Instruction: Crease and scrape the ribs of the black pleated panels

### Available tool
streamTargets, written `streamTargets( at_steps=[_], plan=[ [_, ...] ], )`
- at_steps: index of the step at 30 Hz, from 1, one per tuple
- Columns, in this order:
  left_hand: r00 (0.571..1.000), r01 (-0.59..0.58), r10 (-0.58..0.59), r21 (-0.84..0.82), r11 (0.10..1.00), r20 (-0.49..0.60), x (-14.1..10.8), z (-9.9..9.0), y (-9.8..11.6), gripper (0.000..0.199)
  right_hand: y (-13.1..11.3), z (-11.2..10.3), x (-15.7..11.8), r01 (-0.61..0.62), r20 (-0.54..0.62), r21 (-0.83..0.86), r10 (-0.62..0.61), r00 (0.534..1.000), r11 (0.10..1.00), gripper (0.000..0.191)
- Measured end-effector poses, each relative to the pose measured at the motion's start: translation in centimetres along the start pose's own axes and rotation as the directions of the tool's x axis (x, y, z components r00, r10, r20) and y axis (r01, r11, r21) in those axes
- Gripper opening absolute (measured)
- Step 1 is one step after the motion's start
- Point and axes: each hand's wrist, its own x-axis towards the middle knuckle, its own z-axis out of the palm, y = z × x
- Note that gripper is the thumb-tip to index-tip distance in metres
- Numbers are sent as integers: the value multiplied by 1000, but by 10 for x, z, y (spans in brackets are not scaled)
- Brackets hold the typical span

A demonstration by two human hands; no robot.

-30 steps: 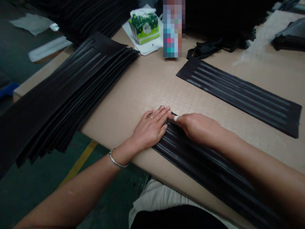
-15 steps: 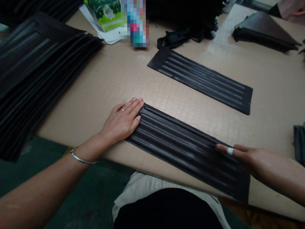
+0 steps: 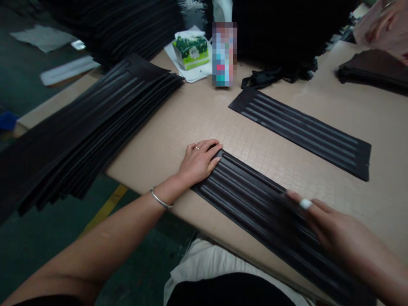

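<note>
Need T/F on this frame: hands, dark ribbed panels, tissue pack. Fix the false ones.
1. The bare left hand rests on the left end of the nearer glossy, dark ribbed panel. True.
2. The white finger band is on the left hand. False: it is on a finger of the right hand.
3. A second dark ribbed panel lies flat on the tan table. True.
4. The green-and-white tissue pack sits directly on bare tabletop. False: it sits on white paper.
5. A silver bracelet circles the left wrist. True.
</note>
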Motion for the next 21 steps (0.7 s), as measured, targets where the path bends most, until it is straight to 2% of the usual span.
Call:
streamTargets(
  at_steps=[2,4,6,8,11,15,18,21],
  plan=[
    [1000,6,-6,-6,1000,-2,0,0,0,42,-66,-10,54,55,76,-31,-52,996,998,63],
    [1000,0,0,-11,1000,-2,-1,1,-1,42,-121,-20,97,118,116,-91,-107,987,989,68],
    [1000,-10,10,-19,1000,-5,-1,1,-3,41,-157,-29,125,116,142,-139,-96,985,983,66],
    [1000,-16,16,-25,1000,-12,-2,1,-4,40,-175,-35,139,92,139,-153,-71,988,984,62],
    [1000,-19,18,-22,1000,-25,-3,1,-7,41,-178,-38,141,96,86,-110,-86,993,989,57],
    [999,-42,41,-8,999,-29,1,5,-14,45,-160,-34,123,103,59,-77,-99,993,992,55],
    [998,-62,63,11,998,-25,3,6,-17,48,-136,-33,94,70,124,-112,-56,991,991,60],
    [998,-51,52,37,998,-21,2,5,-16,47,-102,-32,51,36,224,-203,10,975,978,70]
  ],
)
